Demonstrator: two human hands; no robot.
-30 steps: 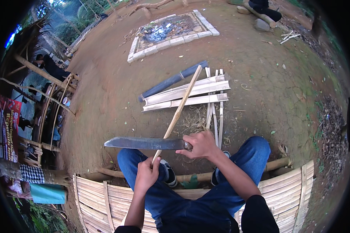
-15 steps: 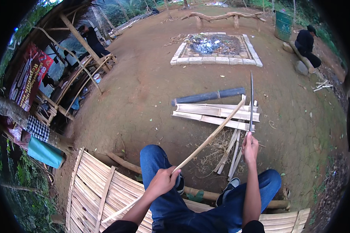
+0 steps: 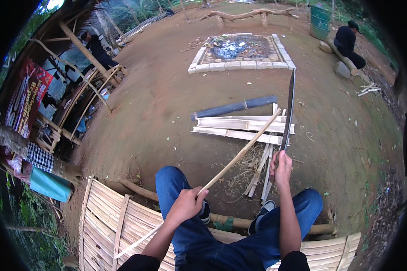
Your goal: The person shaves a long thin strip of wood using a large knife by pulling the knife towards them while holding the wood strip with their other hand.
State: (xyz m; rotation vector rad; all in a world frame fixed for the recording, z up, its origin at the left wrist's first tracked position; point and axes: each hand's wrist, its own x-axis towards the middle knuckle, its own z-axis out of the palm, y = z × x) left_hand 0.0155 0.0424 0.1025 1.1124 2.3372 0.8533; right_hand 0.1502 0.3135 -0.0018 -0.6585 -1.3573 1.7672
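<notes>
My left hand (image 3: 186, 205) is closed around a long, pale bamboo strip (image 3: 239, 156) above my left knee. The strip slants from the bamboo bench by my left forearm up to the far right, over split bamboo pieces. In my right hand (image 3: 282, 167) is a machete (image 3: 291, 106), its long dark blade pointing away from me and leaning slightly right. Its blade stands just right of the strip's far end, seemingly apart from it. Most of the handle is hidden by my fingers. On the ground beyond lie split bamboo halves (image 3: 239, 134) and a dark, uncut bamboo pole (image 3: 233, 108).
I sit on a bamboo-slat bench (image 3: 101, 217). Thin strips (image 3: 259, 174) and shavings (image 3: 239, 180) lie near my feet. Farther off are a stone-edged fire pit (image 3: 237, 66), a green drum (image 3: 320, 22) and a seated person (image 3: 347, 41). Another person (image 3: 97, 47) is by the left shelter.
The machete's tip has swung a little to the right and the flat of its blade shows more. My view has shifted slightly; my left hand keeps its hold on the strip.
</notes>
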